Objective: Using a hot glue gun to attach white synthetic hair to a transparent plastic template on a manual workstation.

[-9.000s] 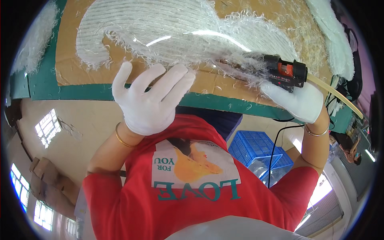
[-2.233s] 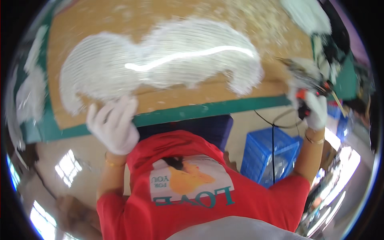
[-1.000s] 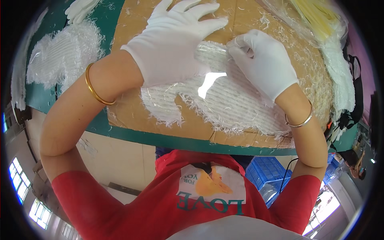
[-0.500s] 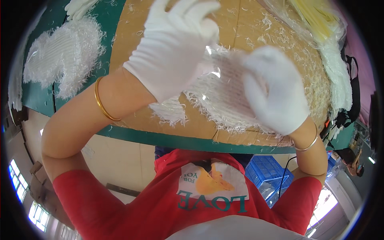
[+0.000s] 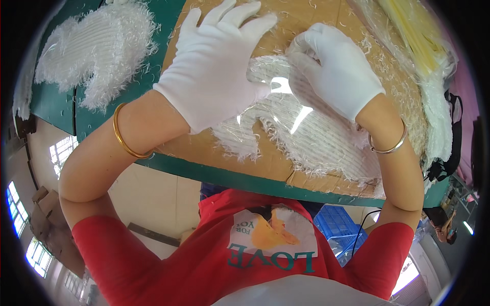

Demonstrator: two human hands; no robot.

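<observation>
A white ribbed knit piece with shaggy, frayed edges (image 5: 332,148) lies on the brown cardboard in front of me. Over it sits a glossy clear plastic sheet (image 5: 301,116) that catches the light. My left hand (image 5: 212,76), in a white glove, spreads its fingers over the far left part of the knit, the thumb at the plastic. Gloved likewise, my right hand (image 5: 337,69) has its fingers bent and pinched together at the far edge of the knit. What is between those fingertips is hidden.
Cardboard (image 5: 229,160) covers part of the green table (image 5: 214,177) and is strewn with loose white threads. Another shaggy white knit piece (image 5: 97,51) lies at far left. Yellow material in clear plastic (image 5: 413,35) lies at far right. A blue crate (image 5: 337,224) stands below the table.
My right hand has moved away from me to the far edge of the knit, its fingers now pinched. My left hand has lowered and spread. The view has shifted slightly.
</observation>
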